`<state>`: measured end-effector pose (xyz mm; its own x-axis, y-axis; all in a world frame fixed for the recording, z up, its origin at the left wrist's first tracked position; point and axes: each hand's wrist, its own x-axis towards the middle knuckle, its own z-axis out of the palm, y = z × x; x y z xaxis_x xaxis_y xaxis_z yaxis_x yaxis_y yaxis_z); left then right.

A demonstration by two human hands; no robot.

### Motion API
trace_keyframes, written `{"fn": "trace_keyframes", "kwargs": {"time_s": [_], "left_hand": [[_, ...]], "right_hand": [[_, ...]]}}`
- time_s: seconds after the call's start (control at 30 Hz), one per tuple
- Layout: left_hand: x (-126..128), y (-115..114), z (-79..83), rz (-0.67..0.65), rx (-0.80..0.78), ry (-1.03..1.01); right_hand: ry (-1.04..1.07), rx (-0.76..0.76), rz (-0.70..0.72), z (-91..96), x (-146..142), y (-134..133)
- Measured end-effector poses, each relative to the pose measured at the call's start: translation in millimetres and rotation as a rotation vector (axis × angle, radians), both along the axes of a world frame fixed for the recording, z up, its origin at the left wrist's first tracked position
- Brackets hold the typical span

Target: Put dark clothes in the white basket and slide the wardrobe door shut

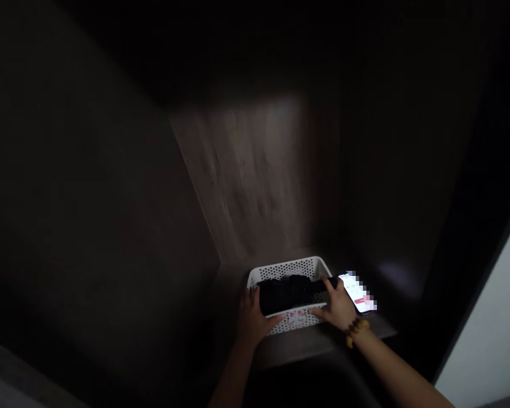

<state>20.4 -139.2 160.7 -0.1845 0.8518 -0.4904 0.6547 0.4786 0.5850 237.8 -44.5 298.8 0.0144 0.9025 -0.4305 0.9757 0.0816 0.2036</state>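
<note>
Bundle (287, 293) in basket (297, 265) dark, indistinct.

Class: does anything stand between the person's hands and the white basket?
Nothing visible: the left hand holds the white basket at its front left corner, the right hand rests on its right rim, beside a lit phone.

Perforated white plastic basket (306, 266) — dark matt cloth (287, 293), wood-grain shelf (314, 343)

bare forearms (397, 368), seemingly wooden bead bracelet (357, 330) by the right hand (338, 309).
</note>
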Motion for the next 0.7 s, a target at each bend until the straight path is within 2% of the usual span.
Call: {"fn": "trace_keyframes", "kwargs": {"time_s": [0.23, 0.4, 0.53, 0.7], "left_hand": [[-17, 107, -82.1, 0.066, 0.076, -0.001], [-24, 160, -130.6, 0.078, 0.068, 0.045], [-27, 187, -150.7, 0.074, 0.089, 0.060], [-30, 213, -157.7, 0.056, 0.042, 0.067]], "right_hand": [[-0.048, -0.020, 0.029, -81.9, -24, 114], [-0.062, -0.056, 0.001, -130.6, -33, 173], [-0.060, -0.081, 0.001, -152.6, -36, 203], [-0.055, -0.095, -0.004, -170.2, -37, 230]]}}
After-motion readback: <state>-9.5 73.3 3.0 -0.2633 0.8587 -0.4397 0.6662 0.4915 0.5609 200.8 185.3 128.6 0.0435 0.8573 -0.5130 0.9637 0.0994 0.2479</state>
